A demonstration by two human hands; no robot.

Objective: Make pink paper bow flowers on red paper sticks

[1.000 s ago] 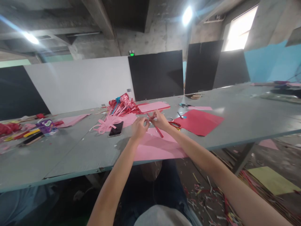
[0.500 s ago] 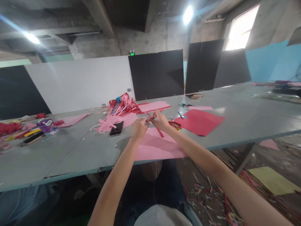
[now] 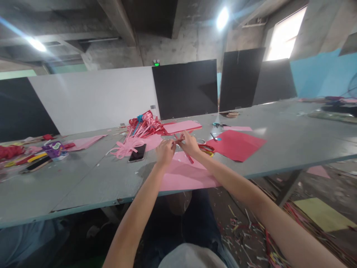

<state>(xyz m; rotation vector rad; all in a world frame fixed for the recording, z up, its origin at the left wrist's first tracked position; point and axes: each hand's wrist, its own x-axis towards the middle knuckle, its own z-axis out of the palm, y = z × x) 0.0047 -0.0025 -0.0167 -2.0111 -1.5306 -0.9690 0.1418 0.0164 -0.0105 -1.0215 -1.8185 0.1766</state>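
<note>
the left hand (image 3: 165, 152) and the right hand (image 3: 190, 144) meet over the near edge of the worktop (image 3: 97, 182), the fingers of both pinching a narrow red strip (image 3: 189, 158) between them; the exact grip is too small to make out. the strip's lower end slants down toward the right, above a pink sheet (image 3: 189, 178) that lies by the worktop's edge under the hands. just right of the right hand are red-handled scissors (image 3: 212, 149), and beyond them a red sheet (image 3: 237, 144) lies flat. near the left hand, on its left, rests a dark phone (image 3: 138, 153), with looped pink strips (image 3: 125, 149) beside it, partly over its top. farther back sit a bundle of curled pink and red strips (image 3: 146, 123) and a stack of pink and red paper (image 3: 182, 127).
</note>
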